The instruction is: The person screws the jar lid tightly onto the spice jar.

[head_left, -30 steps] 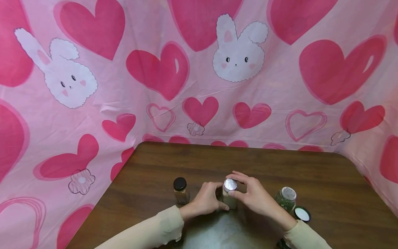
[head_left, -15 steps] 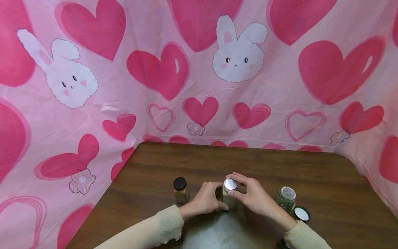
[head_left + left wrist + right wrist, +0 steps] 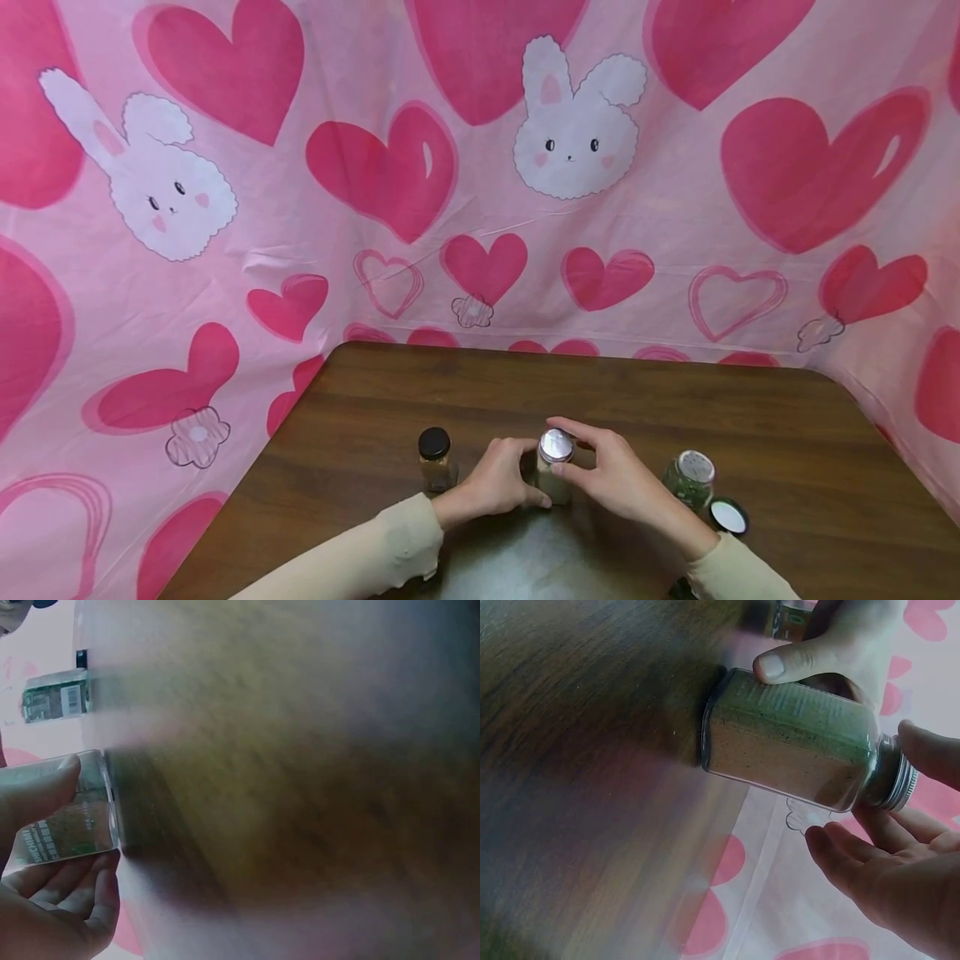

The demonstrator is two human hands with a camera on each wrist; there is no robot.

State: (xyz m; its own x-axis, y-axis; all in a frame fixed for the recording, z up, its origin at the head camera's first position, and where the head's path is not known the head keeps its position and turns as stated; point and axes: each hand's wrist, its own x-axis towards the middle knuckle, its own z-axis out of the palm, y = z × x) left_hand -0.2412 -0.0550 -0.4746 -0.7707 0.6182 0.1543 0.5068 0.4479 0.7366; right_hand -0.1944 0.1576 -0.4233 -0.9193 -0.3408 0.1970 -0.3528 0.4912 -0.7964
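Observation:
A clear spice jar (image 3: 553,485) with brownish contents stands upright on the table between the hands. The left hand (image 3: 497,477) grips its body low down, thumb on the near side and fingers on the far side; the left wrist view shows this hold on the printed glass (image 3: 64,825). At the top, the right hand (image 3: 617,473) has thumb and fingers around the silver top (image 3: 556,444). That ridged metal top (image 3: 904,784) lies between thumb and fingers in the right wrist view.
A black-capped spice jar (image 3: 435,458) stands left of the left hand. Beside the right forearm are a jar of green herbs (image 3: 686,485) with a perforated silver top and a black lid (image 3: 728,517), white inside up. A pink heart-print cloth (image 3: 480,183) hangs behind the wooden table (image 3: 465,375).
The right hand's fingers have shifted slightly around the silver top. The left hand and the jar stay in place.

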